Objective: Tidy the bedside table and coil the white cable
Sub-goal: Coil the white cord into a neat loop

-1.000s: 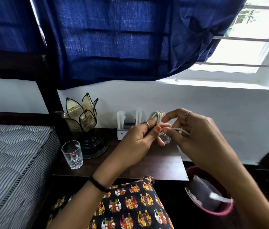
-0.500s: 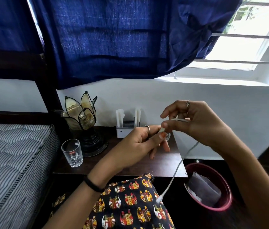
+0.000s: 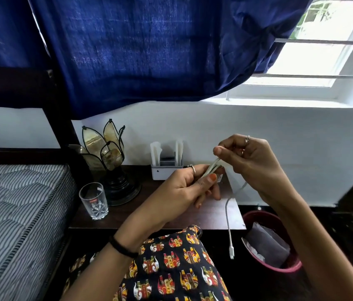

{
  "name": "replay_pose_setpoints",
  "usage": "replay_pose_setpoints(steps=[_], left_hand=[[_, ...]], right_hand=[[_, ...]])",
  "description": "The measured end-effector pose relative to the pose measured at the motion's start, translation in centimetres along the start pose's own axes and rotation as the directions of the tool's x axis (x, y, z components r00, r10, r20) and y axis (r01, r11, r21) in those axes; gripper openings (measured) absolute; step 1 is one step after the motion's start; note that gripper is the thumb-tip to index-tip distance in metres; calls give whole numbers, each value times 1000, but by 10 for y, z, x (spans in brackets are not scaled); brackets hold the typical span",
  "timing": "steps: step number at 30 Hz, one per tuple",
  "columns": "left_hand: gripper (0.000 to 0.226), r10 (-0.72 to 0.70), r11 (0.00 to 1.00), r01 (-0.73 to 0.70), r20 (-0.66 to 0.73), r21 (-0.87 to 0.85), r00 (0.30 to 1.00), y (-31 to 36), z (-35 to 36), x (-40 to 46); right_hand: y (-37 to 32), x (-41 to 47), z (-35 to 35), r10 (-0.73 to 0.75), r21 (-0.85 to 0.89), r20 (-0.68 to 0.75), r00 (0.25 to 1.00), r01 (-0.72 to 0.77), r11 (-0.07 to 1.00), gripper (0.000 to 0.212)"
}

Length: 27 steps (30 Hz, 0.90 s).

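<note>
The cable (image 3: 227, 216) is in the middle of the frame, held between both hands above the right part of the bench (image 3: 206, 216). The left hand (image 3: 184, 187) has its grip clamped on a small bundle of loops, with the thumb pressed over them; the bundle points up and to the right, toward the other hand. The right hand (image 3: 251, 161) is just above and right of it, its grip pinched together on the strand where this leaves the bundle. From there the free tail falls down and slightly left, passes over the right edge of the bench, and ends in a small white plug that hangs in the air in the lower middle-right of the frame, beside the bin (image 3: 292, 267). So the long axis of the loose part is almost vertical, and the right hand is the nearer one to it; I judge the next turn must bring this tail up and around the bundle. The cable is thin, smooth and limp, and it will swing easily. The bench is dark flat wood. At its left stand a clear cut glass (image 3: 94, 200) and a lamp (image 3: 108, 161) with glass petals, and at the back a white plastic holder (image 3: 166, 170).
</note>
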<state>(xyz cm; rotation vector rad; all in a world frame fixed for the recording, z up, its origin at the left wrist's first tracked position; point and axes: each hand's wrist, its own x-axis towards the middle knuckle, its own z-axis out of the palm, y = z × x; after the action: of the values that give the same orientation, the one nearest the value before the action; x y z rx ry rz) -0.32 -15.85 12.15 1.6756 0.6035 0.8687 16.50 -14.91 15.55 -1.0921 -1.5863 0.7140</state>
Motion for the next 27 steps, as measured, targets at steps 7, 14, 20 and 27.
replay_pose_setpoints(steps=[7,14,20,27], left_hand=[[29,-40,990,38,-13,-133,999,-1,4,2],[43,-110,983,105,-26,-149,994,-3,3,0],[45,-111,963,99,-38,-249,993,2,5,1],[54,-130,960,125,-3,-251,991,-1,5,-1]], right_hand=[[12,-2,1,26,61,3,1000,-26,998,15],[14,-1,2,-1,39,-12,1000,1,999,18],[17,-3,4,21,94,-19,1000,-19,995,14],[10,-6,2,-23,89,-24,999,25,996,11]])
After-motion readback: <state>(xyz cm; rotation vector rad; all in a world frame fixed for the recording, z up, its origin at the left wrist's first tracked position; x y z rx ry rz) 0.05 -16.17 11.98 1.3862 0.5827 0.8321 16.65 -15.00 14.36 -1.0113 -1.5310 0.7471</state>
